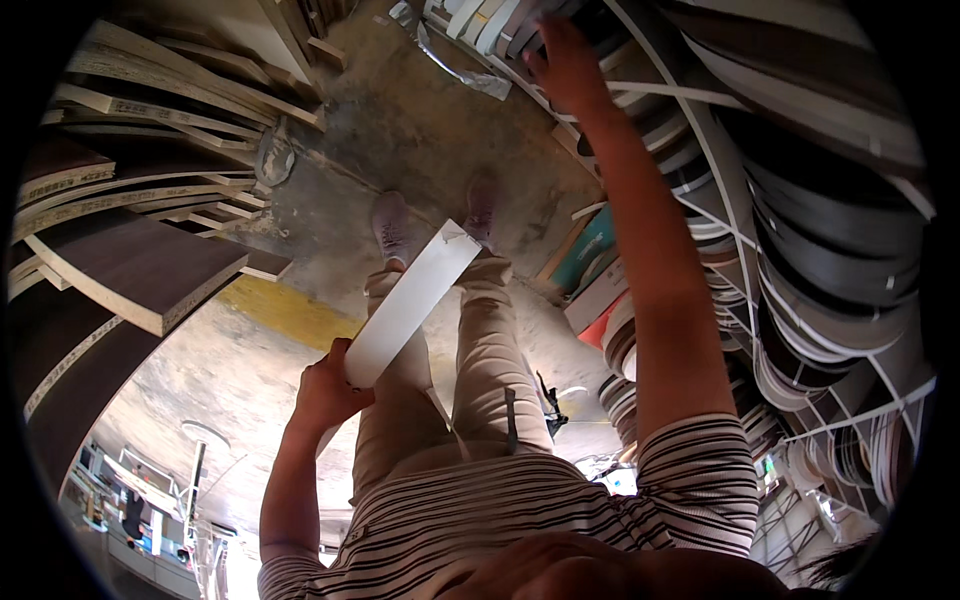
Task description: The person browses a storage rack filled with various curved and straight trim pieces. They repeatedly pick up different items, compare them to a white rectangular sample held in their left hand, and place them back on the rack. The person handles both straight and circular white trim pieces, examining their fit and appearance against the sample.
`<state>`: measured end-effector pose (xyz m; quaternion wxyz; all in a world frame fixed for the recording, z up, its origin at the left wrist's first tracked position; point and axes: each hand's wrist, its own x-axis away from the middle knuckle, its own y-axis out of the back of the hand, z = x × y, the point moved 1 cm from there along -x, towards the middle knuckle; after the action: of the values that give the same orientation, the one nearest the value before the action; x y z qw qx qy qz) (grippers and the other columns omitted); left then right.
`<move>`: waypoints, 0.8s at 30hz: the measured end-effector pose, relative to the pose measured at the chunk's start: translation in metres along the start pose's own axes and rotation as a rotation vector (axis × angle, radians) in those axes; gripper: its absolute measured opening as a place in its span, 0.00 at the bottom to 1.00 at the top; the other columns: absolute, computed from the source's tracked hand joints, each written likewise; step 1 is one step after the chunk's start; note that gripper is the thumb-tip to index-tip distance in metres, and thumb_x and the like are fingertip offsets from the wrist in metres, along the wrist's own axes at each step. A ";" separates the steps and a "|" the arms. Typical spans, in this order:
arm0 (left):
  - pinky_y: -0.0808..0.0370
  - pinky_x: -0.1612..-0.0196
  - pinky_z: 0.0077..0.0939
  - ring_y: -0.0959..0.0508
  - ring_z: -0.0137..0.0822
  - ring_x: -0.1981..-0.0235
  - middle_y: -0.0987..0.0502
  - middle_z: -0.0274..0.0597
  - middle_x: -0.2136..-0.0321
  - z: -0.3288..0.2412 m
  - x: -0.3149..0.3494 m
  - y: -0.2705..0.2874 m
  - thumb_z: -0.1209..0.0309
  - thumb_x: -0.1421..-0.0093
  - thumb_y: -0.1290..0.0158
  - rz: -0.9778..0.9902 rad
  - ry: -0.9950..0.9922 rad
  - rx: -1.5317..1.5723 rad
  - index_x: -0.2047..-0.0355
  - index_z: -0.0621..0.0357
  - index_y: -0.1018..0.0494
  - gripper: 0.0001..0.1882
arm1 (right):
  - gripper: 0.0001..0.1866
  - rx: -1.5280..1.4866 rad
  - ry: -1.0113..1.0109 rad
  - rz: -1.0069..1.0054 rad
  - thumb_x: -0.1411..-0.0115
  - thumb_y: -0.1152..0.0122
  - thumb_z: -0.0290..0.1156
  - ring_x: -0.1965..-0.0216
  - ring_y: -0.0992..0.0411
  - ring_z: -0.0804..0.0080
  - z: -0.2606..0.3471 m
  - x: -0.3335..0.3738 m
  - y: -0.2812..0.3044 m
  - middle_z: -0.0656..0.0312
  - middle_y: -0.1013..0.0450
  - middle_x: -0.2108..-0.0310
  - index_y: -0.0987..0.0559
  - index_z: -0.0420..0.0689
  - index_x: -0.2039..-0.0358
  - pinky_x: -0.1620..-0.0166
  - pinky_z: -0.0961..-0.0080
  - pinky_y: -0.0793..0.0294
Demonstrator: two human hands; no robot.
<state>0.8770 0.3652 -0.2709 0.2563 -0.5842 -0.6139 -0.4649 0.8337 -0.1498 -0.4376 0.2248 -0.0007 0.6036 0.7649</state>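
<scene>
My left hand (330, 392) is closed round one end of a flat, white rectangular strip of board (415, 300), which slants up and to the right in front of my legs. Its far end shows a small dark mark near the edge. Stretched out far ahead on the right, my right hand (568, 75) is at a row of rolls of edge banding (520, 28) in grey and white. Its fingers look spread and reach the rolls' edges; no held thing shows in them. Shade hides part of the fingertips.
Tall wire racks filled with black, grey and white banding rolls (830, 260) line the right side. Stacked boards (150, 265) jut out on the left. Cartons (590, 255) stand on the floor by the rack. A crumpled silvery wrapper (480, 82) lies ahead on the concrete floor (400, 130).
</scene>
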 end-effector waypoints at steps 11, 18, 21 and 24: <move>0.21 0.64 0.51 0.19 0.61 0.67 0.19 0.57 0.69 -0.039 -0.076 -0.060 0.64 0.54 0.37 -0.125 -0.033 0.190 0.49 0.56 0.36 0.32 | 0.21 0.372 0.352 0.363 0.43 0.38 0.32 0.37 0.37 0.56 -0.038 -0.120 -0.054 0.57 0.30 0.42 0.22 0.48 0.48 0.34 0.55 0.38; 0.21 0.64 0.52 0.19 0.61 0.67 0.19 0.57 0.68 -0.057 -0.081 -0.055 0.63 0.55 0.37 -0.120 -0.011 0.172 0.47 0.56 0.38 0.35 | 0.11 0.322 0.371 0.301 0.48 0.36 0.33 0.52 0.32 0.58 -0.032 -0.102 -0.053 0.59 0.28 0.60 0.21 0.47 0.64 0.46 0.56 0.32; 0.21 0.64 0.53 0.18 0.60 0.66 0.19 0.57 0.67 -0.053 -0.075 -0.049 0.64 0.55 0.37 -0.149 0.004 0.161 0.47 0.55 0.38 0.35 | 0.18 0.379 0.376 0.334 0.46 0.35 0.32 0.51 0.31 0.54 -0.044 -0.087 -0.051 0.57 0.29 0.56 0.24 0.47 0.54 0.45 0.55 0.30; 0.21 0.63 0.53 0.18 0.60 0.66 0.19 0.57 0.67 -0.046 -0.075 -0.046 0.64 0.55 0.38 -0.149 0.045 0.153 0.47 0.54 0.38 0.35 | 0.18 0.358 0.334 0.273 0.51 0.33 0.31 0.52 0.31 0.58 -0.056 -0.070 -0.051 0.61 0.30 0.59 0.25 0.50 0.58 0.48 0.56 0.30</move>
<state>0.8367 0.2943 -0.3273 0.2786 -0.5051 -0.6834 -0.4475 0.8991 -0.2174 -0.4808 0.0139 -0.0056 0.7523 0.6586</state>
